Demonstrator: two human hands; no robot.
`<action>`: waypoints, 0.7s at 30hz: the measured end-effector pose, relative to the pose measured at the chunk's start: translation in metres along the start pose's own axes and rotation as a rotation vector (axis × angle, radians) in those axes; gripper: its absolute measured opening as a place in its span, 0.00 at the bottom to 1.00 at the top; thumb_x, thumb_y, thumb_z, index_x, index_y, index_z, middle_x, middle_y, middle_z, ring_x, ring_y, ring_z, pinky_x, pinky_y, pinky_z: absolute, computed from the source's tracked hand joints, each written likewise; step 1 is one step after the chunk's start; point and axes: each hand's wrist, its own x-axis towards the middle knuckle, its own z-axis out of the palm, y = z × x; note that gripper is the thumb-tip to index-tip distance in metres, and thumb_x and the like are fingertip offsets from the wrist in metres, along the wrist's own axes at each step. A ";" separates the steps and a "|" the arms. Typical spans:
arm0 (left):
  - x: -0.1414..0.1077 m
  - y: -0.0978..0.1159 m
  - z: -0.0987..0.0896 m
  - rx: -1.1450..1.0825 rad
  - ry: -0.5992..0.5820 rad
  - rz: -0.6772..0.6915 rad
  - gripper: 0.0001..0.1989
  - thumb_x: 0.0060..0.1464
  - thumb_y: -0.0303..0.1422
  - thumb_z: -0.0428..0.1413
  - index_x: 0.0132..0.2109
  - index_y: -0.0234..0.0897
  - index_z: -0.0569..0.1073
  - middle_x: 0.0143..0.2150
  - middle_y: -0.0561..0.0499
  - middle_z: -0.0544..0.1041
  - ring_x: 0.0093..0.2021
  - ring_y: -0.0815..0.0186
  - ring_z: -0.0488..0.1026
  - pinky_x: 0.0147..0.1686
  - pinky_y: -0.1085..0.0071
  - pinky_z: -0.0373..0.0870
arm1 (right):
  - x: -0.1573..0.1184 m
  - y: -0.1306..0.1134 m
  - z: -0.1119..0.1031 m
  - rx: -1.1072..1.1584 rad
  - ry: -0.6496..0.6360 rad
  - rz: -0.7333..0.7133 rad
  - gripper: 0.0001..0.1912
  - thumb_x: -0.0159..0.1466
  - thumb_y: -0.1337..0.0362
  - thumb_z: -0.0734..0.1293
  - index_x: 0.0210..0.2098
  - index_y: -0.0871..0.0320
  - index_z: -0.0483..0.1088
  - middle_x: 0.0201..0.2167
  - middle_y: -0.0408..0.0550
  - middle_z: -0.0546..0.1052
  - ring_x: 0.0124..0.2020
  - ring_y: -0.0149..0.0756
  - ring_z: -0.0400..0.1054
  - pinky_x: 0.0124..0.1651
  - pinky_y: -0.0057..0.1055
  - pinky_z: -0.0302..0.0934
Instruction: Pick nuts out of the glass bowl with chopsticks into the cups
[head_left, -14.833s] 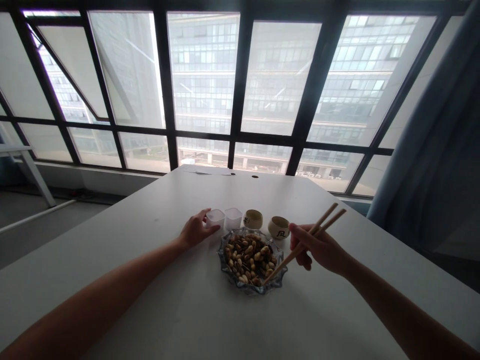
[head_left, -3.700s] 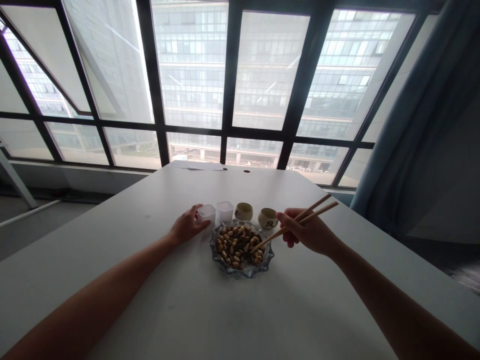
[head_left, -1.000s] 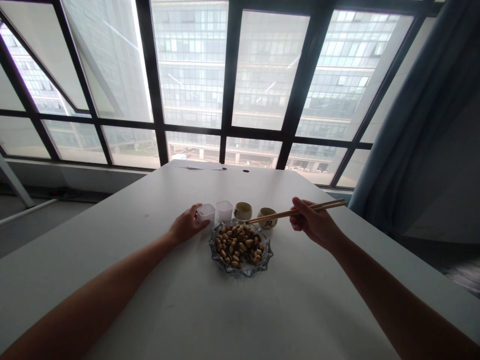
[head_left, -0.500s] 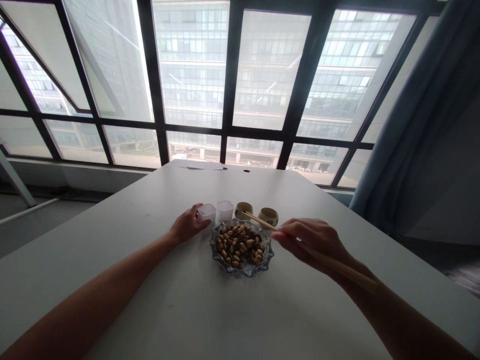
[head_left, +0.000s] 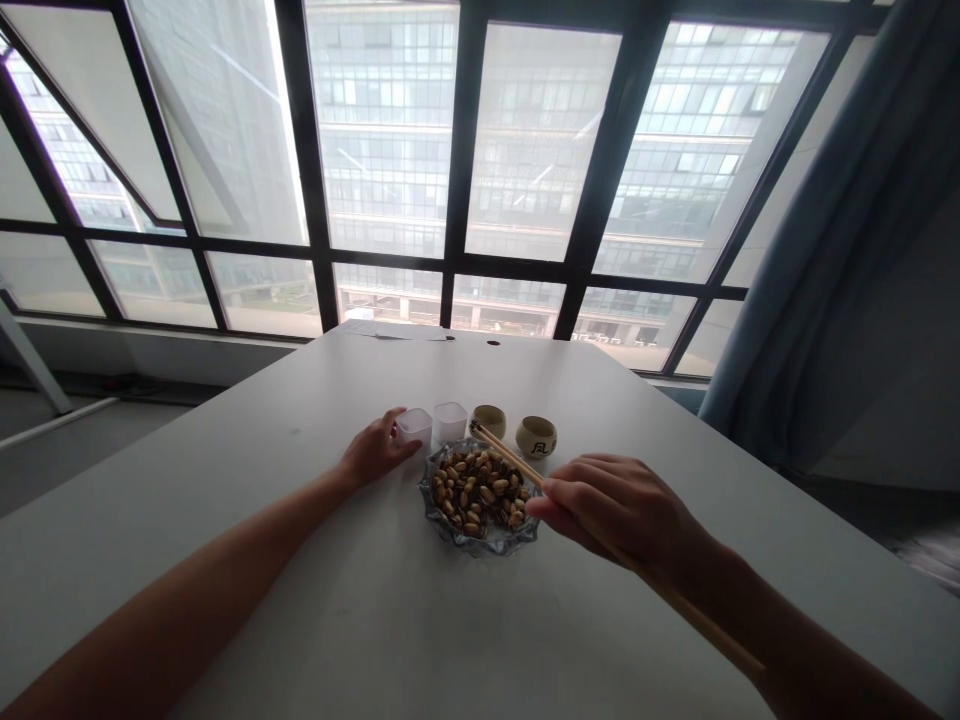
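Observation:
My left hand point(head_left: 381, 447) is wrapped around the side of a small translucent plastic box point(head_left: 415, 427), thumb in front. In my right hand point(head_left: 611, 500) is a pair of wooden chopsticks point(head_left: 514, 461), slanting forward and left over the rim of a scalloped glass bowl point(head_left: 487, 545). Their tips are in front of the left small cream cup point(head_left: 491, 416); a dark spot shows there, and I cannot tell whether it is a held seed or the cup's marking. Pistachios point(head_left: 487, 494) and dark striped seeds lie in the glass bowl.
A second translucent box point(head_left: 450, 420) stands right of the held one. Another cream cup point(head_left: 536, 437) with a black character is at the row's right end. Paper sheets point(head_left: 397, 330) lie at the far edge of the white table point(head_left: 315, 600). Windows and a blue curtain point(head_left: 810, 220) lie beyond.
My right hand and the chopsticks have moved nearer, the tips drawing back from over the left cup toward the glass bowl's far rim. My left hand stays on the box.

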 end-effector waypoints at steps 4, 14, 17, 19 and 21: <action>0.000 0.000 0.001 0.002 0.002 -0.003 0.38 0.52 0.53 0.56 0.63 0.33 0.64 0.38 0.44 0.78 0.38 0.56 0.77 0.39 0.64 0.72 | 0.001 0.000 -0.001 -0.004 -0.011 0.006 0.15 0.73 0.63 0.61 0.30 0.59 0.63 0.20 0.41 0.74 0.19 0.24 0.67 0.22 0.20 0.61; -0.001 0.001 0.000 0.010 -0.003 -0.009 0.38 0.52 0.53 0.56 0.63 0.33 0.64 0.38 0.44 0.78 0.38 0.56 0.77 0.39 0.64 0.72 | -0.001 0.002 -0.001 0.005 -0.019 0.026 0.14 0.74 0.63 0.60 0.31 0.59 0.64 0.20 0.41 0.75 0.19 0.24 0.68 0.22 0.19 0.61; -0.001 0.001 0.001 0.007 -0.002 -0.014 0.38 0.52 0.53 0.56 0.63 0.33 0.63 0.39 0.44 0.78 0.38 0.56 0.77 0.40 0.63 0.72 | -0.001 0.002 -0.002 0.001 -0.013 0.033 0.14 0.73 0.63 0.61 0.30 0.59 0.64 0.21 0.42 0.75 0.19 0.25 0.69 0.22 0.19 0.61; -0.001 0.000 0.001 0.003 -0.003 -0.014 0.38 0.52 0.52 0.56 0.63 0.33 0.63 0.39 0.44 0.78 0.38 0.56 0.77 0.40 0.63 0.72 | -0.001 0.002 -0.002 -0.001 -0.010 0.035 0.14 0.73 0.63 0.61 0.30 0.60 0.64 0.21 0.42 0.75 0.19 0.25 0.69 0.22 0.20 0.61; -0.001 0.000 0.001 -0.002 -0.002 -0.012 0.38 0.52 0.52 0.56 0.63 0.33 0.64 0.38 0.44 0.78 0.38 0.56 0.77 0.40 0.63 0.72 | -0.001 0.003 -0.002 0.000 -0.013 0.036 0.14 0.73 0.63 0.61 0.31 0.60 0.65 0.21 0.42 0.75 0.19 0.25 0.69 0.22 0.20 0.61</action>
